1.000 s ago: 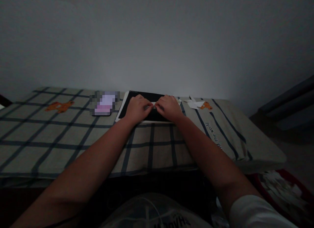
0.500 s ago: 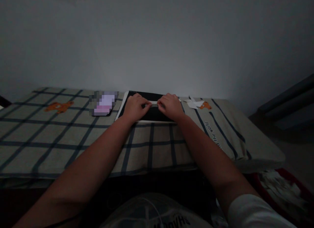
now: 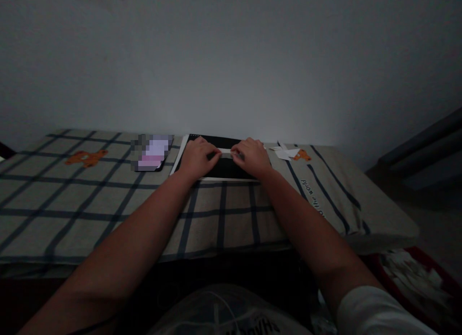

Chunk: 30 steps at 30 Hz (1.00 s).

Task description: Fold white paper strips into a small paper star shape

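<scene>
My left hand point(image 3: 200, 157) and my right hand point(image 3: 251, 157) face each other over a black sheet with a white border point(image 3: 220, 172). Between their fingertips runs a narrow white paper strip point(image 3: 226, 153). Thumb and fingers of each hand are pinched together on one end of it. How the strip is folded, if at all, is too small and dark to tell. Just right of my right hand lies a white folded paper piece with pointed ends point(image 3: 287, 152), apart from the hand.
A phone with a lit, blurred screen point(image 3: 155, 152) lies left of the black sheet. The checked cloth point(image 3: 151, 224) covers the table and carries orange bear prints. A pale wall point(image 3: 231, 60) rises behind. At lower right is a red container point(image 3: 415, 255) with crumpled whitish stuff.
Both hands keep their pinch on the paper strip and have barely moved. The phone and the folded paper piece lie where they were.
</scene>
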### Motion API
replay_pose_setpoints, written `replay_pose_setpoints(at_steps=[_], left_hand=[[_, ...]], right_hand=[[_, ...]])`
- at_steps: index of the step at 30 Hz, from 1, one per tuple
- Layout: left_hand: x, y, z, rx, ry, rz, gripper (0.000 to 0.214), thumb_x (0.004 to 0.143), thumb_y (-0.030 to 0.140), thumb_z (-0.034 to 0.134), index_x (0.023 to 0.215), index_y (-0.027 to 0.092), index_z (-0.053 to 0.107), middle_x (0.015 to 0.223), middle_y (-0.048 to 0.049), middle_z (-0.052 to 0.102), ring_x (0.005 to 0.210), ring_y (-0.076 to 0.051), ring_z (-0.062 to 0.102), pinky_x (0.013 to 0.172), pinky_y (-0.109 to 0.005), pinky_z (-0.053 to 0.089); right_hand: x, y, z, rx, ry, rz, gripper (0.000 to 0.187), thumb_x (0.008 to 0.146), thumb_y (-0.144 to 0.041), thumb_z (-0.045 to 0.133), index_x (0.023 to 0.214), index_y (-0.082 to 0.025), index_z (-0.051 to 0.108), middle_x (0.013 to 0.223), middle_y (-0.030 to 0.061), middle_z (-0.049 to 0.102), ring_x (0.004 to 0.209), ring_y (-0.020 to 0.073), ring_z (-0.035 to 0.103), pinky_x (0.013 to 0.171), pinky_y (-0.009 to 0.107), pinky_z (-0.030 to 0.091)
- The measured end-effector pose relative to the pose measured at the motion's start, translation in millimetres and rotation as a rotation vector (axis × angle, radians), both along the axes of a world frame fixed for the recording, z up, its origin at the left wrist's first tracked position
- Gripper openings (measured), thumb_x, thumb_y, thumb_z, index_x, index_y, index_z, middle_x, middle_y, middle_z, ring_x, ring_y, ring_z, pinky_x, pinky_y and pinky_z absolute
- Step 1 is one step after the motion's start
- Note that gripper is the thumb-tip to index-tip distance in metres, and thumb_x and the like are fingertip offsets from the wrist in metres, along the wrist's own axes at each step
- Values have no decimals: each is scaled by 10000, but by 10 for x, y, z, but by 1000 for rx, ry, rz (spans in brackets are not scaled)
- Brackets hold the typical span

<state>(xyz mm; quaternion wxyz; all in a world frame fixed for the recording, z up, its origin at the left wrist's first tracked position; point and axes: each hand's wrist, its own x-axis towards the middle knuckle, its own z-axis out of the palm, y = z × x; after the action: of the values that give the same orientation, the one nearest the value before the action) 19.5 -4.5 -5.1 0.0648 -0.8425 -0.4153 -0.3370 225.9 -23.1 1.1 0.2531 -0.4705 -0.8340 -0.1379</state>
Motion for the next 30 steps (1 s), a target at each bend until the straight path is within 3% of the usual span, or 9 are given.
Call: replay_pose_setpoints(at_steps=[13, 30], left_hand=[[52, -80, 7, 43, -14, -71, 212, 868, 308, 570, 867, 191, 748, 896, -69, 743, 922, -260, 580, 824, -422, 391], [-272, 136, 72, -23, -89, 181, 245, 900, 354, 523, 948, 216, 719, 965, -101, 703, 1008, -298, 551, 892, -454, 394]], right_hand=[[-88, -47, 46, 13, -38, 19, 169, 902, -247, 501, 905, -182, 656, 938, 90, 676, 943, 241, 511, 787, 357, 280], [318, 163, 10, -50, 81, -202, 110, 811, -226, 546, 754, -195, 635, 793, 73, 663, 826, 232, 524, 736, 354, 303]])
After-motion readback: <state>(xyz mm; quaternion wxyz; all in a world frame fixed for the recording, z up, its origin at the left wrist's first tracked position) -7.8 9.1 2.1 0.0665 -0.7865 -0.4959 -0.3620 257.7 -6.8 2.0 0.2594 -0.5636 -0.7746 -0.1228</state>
